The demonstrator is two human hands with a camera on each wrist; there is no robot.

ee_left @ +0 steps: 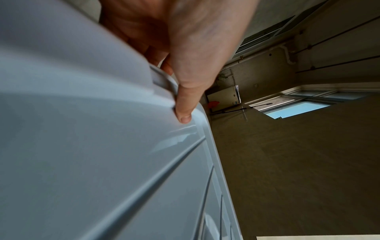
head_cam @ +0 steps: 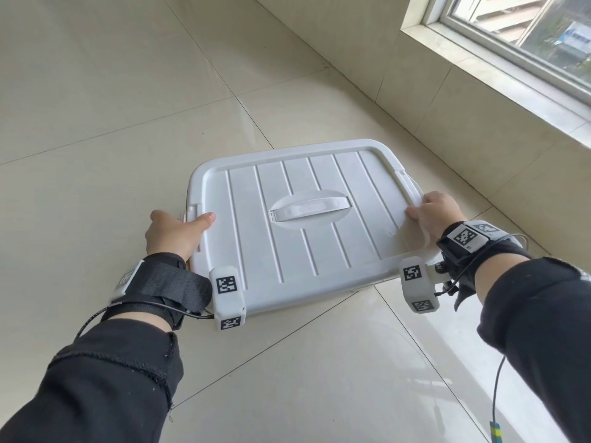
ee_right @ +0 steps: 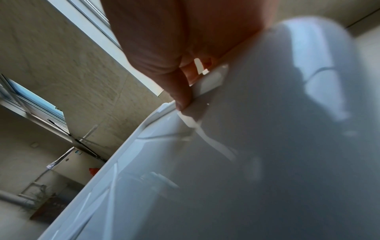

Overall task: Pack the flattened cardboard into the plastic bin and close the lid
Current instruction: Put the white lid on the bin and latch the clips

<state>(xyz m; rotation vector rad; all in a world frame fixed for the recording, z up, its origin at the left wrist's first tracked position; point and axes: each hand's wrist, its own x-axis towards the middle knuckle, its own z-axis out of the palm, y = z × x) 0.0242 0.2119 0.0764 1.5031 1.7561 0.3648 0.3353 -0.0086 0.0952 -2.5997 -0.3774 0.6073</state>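
From the head view, the lid point(head_cam: 303, 215) sits on the plastic bin point(head_cam: 300, 298) at centre; the left hand point(head_cam: 174, 233) grasps its 9 o'clock edge, the right hand point(head_cam: 436, 209) its 3 o'clock edge. No cardboard shows. Left wrist view: thumb point(ee_left: 186, 104) pressing on the rim. Right wrist view: thumb point(ee_right: 180, 95) likewise. Uneven pressure might leave one latch unseated.

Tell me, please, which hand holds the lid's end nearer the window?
The right hand: it grips the lid at the end beside the wall under the window, while the left hand grips the opposite end.
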